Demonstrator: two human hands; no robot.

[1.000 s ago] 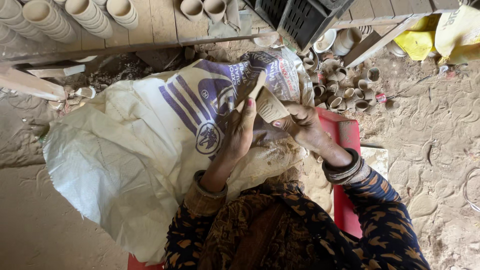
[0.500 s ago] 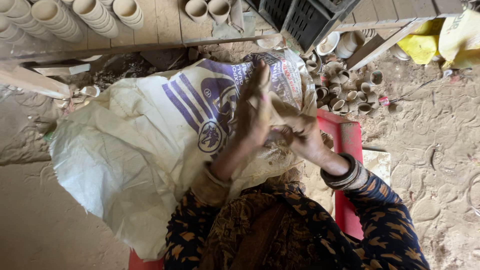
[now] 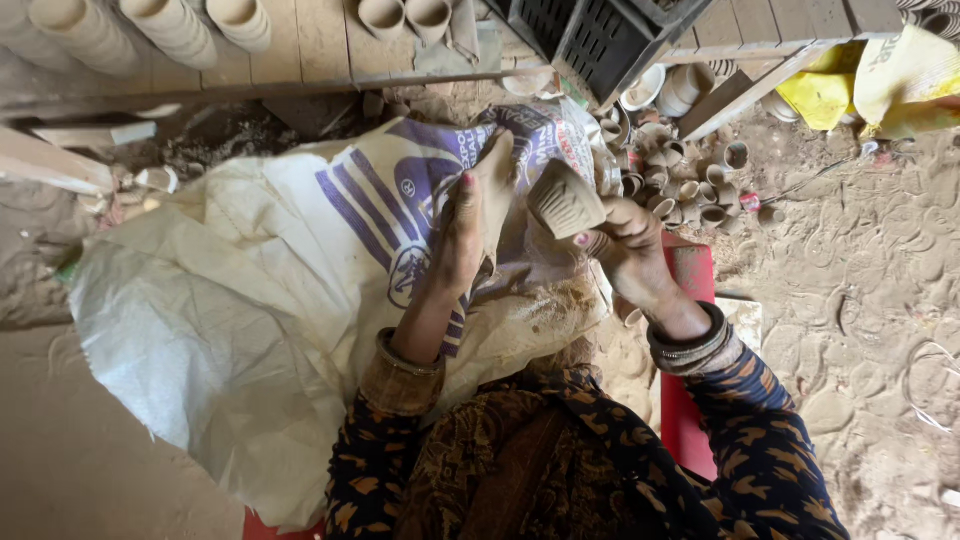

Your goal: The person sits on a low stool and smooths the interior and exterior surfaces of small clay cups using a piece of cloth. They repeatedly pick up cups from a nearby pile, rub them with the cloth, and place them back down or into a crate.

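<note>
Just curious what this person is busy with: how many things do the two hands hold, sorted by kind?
Clay cups: 1, held in the right hand, cup
Flat clay-coloured pieces: 1, held in the left hand, piece
Total: 2

Light: soft, even daylight, moderately bright, no single source discernible. Shadows: faint and diffuse; darkest under the shelf [image 3: 300, 85] and in the folds of the sack [image 3: 230, 300]. Glare: none; the yellow bag [image 3: 880, 85] at upper right reads brightest, near washed out. Focus: centre fairly sharp, slight motion softness on the left hand [image 3: 470, 225]. Edges: wide-angle bending, the shelf's boards curving, the corners soft. Colour: warm, dusty, low contrast.
</note>
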